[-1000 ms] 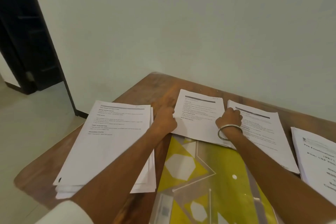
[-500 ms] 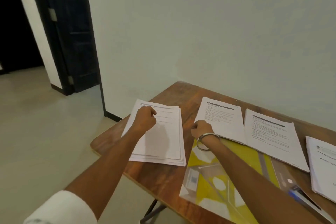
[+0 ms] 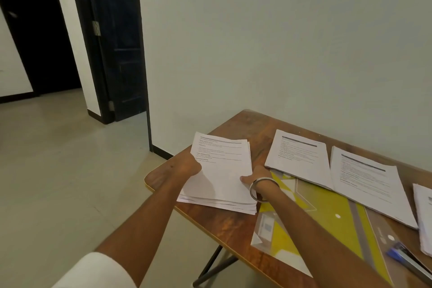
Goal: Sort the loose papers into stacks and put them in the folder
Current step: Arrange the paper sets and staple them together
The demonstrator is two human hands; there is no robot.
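Note:
A thick stack of printed white papers [image 3: 222,170] lies at the left end of the wooden table [image 3: 233,224]. My left hand [image 3: 187,167] grips the stack's left edge, its fingers hidden under the sheets. My right hand [image 3: 254,176], with a metal bangle at the wrist, grips the right edge with the thumb on top. A yellow patterned clear plastic folder [image 3: 325,215] lies flat to the right of the stack, under my right forearm. Two more paper stacks, one [image 3: 299,156] and another [image 3: 369,182], lie side by side behind the folder.
A further paper pile [image 3: 423,217] is cut off at the right edge. A blue pen [image 3: 402,256] lies on the folder's near right end. The table's left edge and corner are right beside the held stack; a wall runs behind the table, a dark doorway [image 3: 117,42] at left.
Both hands left the middle stack and moved left. They now grip the left stack by its two side edges; half a second ago the left fist rested on top of it.

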